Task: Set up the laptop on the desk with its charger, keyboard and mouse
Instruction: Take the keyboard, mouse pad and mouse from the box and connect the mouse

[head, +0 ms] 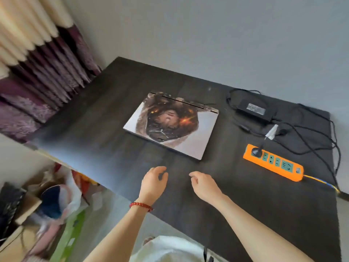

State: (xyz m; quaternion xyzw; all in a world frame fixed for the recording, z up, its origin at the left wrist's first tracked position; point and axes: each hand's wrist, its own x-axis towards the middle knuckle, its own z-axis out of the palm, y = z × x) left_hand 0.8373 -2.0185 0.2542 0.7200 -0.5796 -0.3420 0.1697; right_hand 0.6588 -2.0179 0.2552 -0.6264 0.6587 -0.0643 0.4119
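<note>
Laptop point(171, 125) lies shut and flat near the middle of the dark desk point(94, 133), its lid covered by a printed picture skin, one corner turned toward the person. Both hands hover over the desk just short of the laptop's near edge, touching neither it nor each other.

The left hand point(154, 183) has its fingers loosely curled, half open, with nothing in them; a red bead bracelet point(140, 206) circles that wrist. The right hand point(204, 185) is much the same, fingers bent inward and thumb pointing toward the left hand, and it holds nothing.

To the right of the laptop, toward the far edge by the wall, sits the black charger point(254, 109), a flat brick with a grey label on top. Its cable point(306, 148) loops loosely across the right side of the desk. Nearer the person is an orange power strip point(273, 162) with green sockets, lying at a slant. A black plug point(255, 151) is seated in its far end socket. A yellow and blue cord point(321, 181) runs from the strip's near end toward the desk's right edge. A small white tag point(272, 131) hangs on the cable between brick and strip.

Purple and cream curtains point(37, 63) hang at the left. Below the desk's left edge there is a blurred heap of bags and boxes point(47, 214) on the floor; I cannot make out what is in them.
</note>
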